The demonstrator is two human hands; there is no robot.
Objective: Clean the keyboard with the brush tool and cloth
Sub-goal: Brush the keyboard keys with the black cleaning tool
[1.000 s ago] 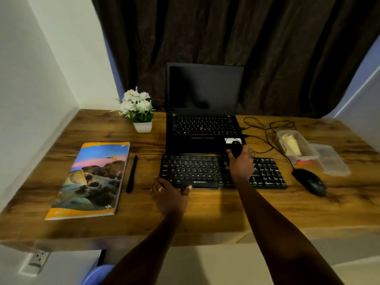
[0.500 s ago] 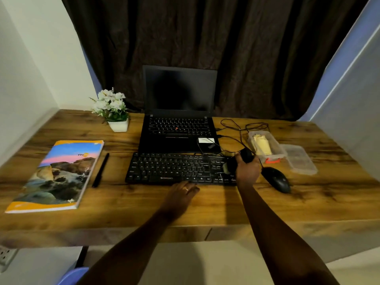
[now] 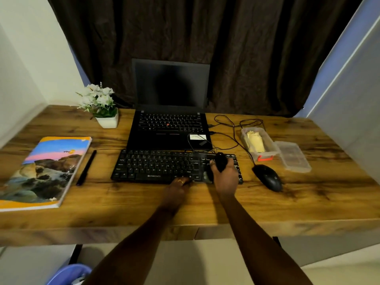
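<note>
A black keyboard (image 3: 156, 166) lies on the wooden desk (image 3: 205, 202) in front of a laptop. My right hand (image 3: 225, 175) grips a dark brush tool (image 3: 221, 161) over the keyboard's right part; the brush end is blurred. My left hand (image 3: 176, 189) rests at the keyboard's front edge, fingers touching it near the middle. A yellow cloth (image 3: 255, 140) lies folded in a clear plastic box (image 3: 273, 150) to the right.
An open black laptop (image 3: 170, 124) stands behind the keyboard, cables (image 3: 234, 128) trailing right. A black mouse (image 3: 268, 177) and a clear lid (image 3: 293, 159) sit at right. At left are a notebook (image 3: 47, 169), a black pen (image 3: 86, 167) and a white flower pot (image 3: 101, 105).
My right hand with the brush tool moved from the keyboard's upper middle toward its right part. My left hand slid right along the front edge. The camera view shifted.
</note>
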